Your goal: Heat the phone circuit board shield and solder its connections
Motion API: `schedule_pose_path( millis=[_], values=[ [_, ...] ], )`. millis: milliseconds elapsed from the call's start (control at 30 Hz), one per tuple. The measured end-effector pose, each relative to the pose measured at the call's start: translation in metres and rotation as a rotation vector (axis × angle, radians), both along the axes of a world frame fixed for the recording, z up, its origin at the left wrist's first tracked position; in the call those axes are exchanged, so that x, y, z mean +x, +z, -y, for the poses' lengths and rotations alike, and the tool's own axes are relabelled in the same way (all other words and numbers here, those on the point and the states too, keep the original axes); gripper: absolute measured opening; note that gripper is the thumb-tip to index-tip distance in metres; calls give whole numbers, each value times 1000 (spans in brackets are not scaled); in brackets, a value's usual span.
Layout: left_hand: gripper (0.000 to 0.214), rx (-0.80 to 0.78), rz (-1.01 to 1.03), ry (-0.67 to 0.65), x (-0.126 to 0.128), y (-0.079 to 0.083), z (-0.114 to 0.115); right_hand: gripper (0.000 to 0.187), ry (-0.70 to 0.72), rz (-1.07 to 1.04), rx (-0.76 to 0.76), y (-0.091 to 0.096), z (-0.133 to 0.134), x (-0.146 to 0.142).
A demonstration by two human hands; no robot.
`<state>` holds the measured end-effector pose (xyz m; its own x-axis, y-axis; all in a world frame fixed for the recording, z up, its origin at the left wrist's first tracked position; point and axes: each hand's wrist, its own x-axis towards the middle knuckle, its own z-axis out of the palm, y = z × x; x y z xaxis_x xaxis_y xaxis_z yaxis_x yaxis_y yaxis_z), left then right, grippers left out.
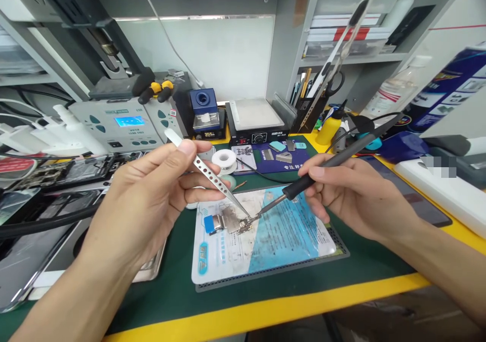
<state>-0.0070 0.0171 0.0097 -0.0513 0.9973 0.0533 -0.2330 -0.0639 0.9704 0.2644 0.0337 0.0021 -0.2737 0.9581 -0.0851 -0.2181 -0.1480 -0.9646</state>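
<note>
Between the thumb and fingers of my left hand point(152, 190) is a pair of silver tweezers point(214, 179) with a row of holes. Their tips point down at a small circuit board point(243, 224) with a blue-ended flex cable point(213, 224). My right hand point(353, 192) grips a black soldering iron point(330, 167) like a pen. Its metal tip meets or nearly meets the board's right edge, close to the tweezer tips; whether either touches I cannot tell. The board lies on a white and blue printed sheet point(288, 235) with dark stains.
A white solder spool point(224, 159) stands behind the sheet. At the back are a grey rework station point(129, 124), an iron stand point(207, 114) and a hot plate point(258, 119). Phone parts point(64, 220) lie on the left; a yellow bottle point(329, 126) stands at right.
</note>
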Motion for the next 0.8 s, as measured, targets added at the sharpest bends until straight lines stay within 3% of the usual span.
schedule_pose_path(
  millis=[800],
  values=[
    [18,20,35,-66,2,-2,0,22,36,-5,-56,-1,1,-3]
  ],
)
